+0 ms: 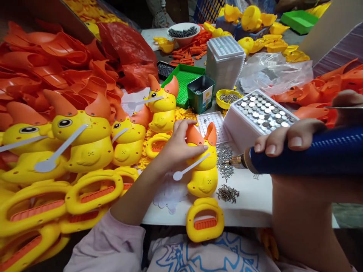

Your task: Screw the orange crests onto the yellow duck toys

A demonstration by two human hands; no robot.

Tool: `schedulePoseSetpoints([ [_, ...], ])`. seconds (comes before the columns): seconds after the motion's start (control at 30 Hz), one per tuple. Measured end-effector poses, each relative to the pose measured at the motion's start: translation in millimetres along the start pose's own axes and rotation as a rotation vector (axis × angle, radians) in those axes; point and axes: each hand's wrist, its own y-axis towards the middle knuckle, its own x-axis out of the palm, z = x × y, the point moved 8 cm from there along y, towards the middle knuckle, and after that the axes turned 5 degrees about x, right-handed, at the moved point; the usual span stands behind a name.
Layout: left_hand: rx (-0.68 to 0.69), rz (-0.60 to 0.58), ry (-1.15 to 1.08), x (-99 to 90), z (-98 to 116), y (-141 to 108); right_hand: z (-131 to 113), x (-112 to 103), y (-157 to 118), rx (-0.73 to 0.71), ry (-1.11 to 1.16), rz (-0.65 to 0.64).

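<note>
My left hand [185, 141] grips the head of a yellow plastic duck toy [204, 179] with orange ear-like flaps and a ring handle at its bottom. A pale spoon-shaped strip [191, 166] sticks out across the duck's face. In my right hand [289, 139] is a blue electric screwdriver [306, 153], its tip pointing left over a pile of silver screws [226, 160], apart from the duck. A smaller pile of darker screws [228, 193] lies just below. Beyond the duck sits a white tray [212, 126] with a few round metal pieces.
Several similar duck toys [82, 139] crowd the left, beside heaped orange parts [56, 56]. A white tray stack [262, 109] bearing round metal discs stands right of centre. Behind are a dark green tin [201, 94], a yellow dish of screws [229, 98] and another tray stack [225, 62].
</note>
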Motion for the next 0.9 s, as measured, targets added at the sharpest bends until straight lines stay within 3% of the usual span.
schedulePoseSetpoints([
  [0.07, 0.03, 0.019, -0.025, -2.9, 2.4, -3.4, -4.1, 0.5, -2.0, -0.073, -0.003, 0.027],
  [0.17, 0.033, -0.043, -0.03, -1.8, 4.9, -13.7, -3.0, 0.7, -2.0, -0.101, 0.011, 0.018],
  [0.37, 0.007, -0.084, 0.032, 1.0, 2.8, -32.2, 9.4, 4.4, -4.2, -0.05, -0.005, -0.008],
  [0.6, 0.055, -0.087, 0.101, 7.5, -1.2, -36.0, 18.7, 15.4, -4.0, 0.041, -0.125, -0.057],
  [0.77, 0.041, -0.092, 0.079, 8.1, -2.6, -37.3, 15.7, 18.6, 0.0, -0.032, -0.122, -0.117],
  [0.9, 0.061, -0.082, 0.069, 7.8, -2.5, -37.3, 24.6, 17.3, -0.1, 0.042, -0.194, -0.118],
])
